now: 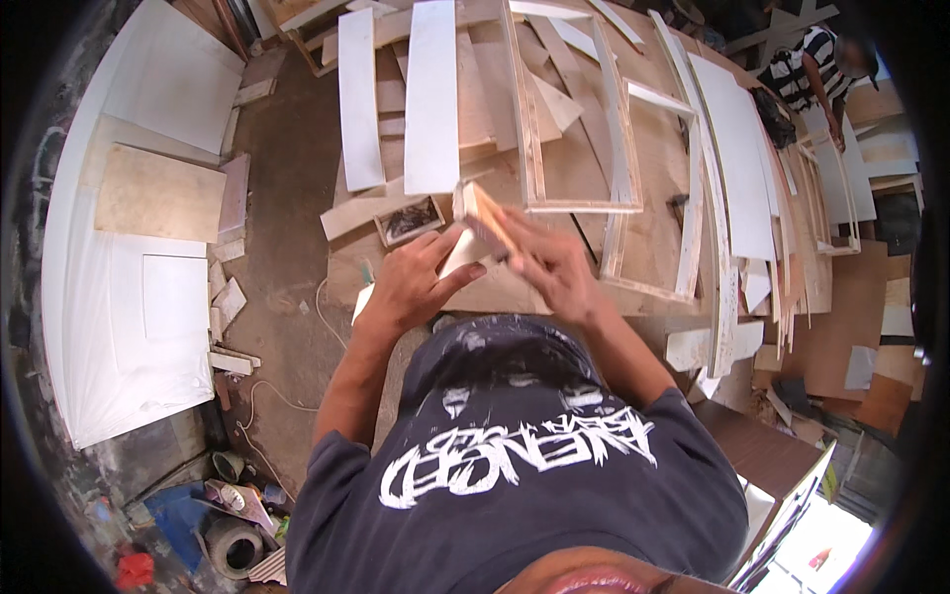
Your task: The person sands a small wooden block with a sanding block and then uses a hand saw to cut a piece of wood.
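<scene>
At the near edge of the workbench [534, 296], in front of your chest, a wooden block [488, 220] was tilted above a pale piece [459, 255]; contact between the two could not be confirmed. Your right hand [554, 259] was closed around the block's near right part, its fingers partly blurred. Your left hand [408, 282] lay over the pale piece, thumb and forefinger on either side of it; whether they pinched or only pressed could not be told.

Just beyond your left hand sat a shallow wooden tray [383, 233] with small dark contents, too indistinct to identify. Farther out, two white boards [432, 99] lay lengthwise, side by side and apart. To your right, two wooden frames [584, 208] lay on the bench, overlapping in view.

At the far right, a co-worker in a striped top [795, 77] had a hand lowered beside a narrow frame [854, 218]. On your left, a plywood sheet [158, 193] rested on a large white panel [94, 327]. A thin cable [259, 388] curved across the floor [282, 342].
</scene>
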Demonstrator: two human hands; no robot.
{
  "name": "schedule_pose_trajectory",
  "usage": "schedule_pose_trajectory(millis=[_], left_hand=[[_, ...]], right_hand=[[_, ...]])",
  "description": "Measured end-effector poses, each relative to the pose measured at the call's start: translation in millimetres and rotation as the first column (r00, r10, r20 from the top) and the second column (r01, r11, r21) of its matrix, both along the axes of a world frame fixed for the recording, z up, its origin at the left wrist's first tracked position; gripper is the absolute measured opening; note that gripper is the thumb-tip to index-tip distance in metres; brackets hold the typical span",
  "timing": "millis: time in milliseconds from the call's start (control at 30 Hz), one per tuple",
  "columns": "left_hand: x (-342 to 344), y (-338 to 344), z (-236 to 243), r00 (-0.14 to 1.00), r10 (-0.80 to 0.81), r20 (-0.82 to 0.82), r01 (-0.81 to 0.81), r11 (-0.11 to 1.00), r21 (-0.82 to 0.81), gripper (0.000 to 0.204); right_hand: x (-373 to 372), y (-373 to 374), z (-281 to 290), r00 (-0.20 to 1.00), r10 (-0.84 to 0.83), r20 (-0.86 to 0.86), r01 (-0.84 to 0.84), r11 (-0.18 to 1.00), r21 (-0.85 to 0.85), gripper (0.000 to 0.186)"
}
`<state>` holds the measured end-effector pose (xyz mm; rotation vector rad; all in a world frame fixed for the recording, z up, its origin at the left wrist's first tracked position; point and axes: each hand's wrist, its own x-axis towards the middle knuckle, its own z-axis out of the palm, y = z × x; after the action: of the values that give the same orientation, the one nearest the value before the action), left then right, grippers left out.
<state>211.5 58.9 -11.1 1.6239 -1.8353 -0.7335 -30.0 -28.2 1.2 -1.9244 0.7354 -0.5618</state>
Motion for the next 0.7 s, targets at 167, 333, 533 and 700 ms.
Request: schedule_pose_trajectory(millis=[167,333,533,700], left_hand=[[-4.9,0.9,-9.1,0.993,0.050,-0.102,-0.048,0.998,0.028,0.056],[-2.3,14.7,-9.2,0.997,0.078,-0.024,-0.078,0.996,0.034,0.053],[4.3,-3.7,-8.7,0.989,0.111,-0.102,-0.105,0.992,0.067,0.057],[22.5,-11.3,-18.2,0.993,0.102,-0.065,-0.097,0.992,0.084,0.063]], right_hand=[[13.9,-14.0,-4.1,0.999,-0.025,0.036,0.022,0.997,0.074,0.058],[23.3,-14.5,-5.7,0.980,0.040,0.195,-0.043,0.999,0.014,0.052],[25.7,-19.7,0.2,0.980,0.053,0.191,-0.070,0.994,0.086,0.051],[27.5,-8.7,-3.9,0.989,0.030,0.148,-0.048,0.992,0.116,0.052]])
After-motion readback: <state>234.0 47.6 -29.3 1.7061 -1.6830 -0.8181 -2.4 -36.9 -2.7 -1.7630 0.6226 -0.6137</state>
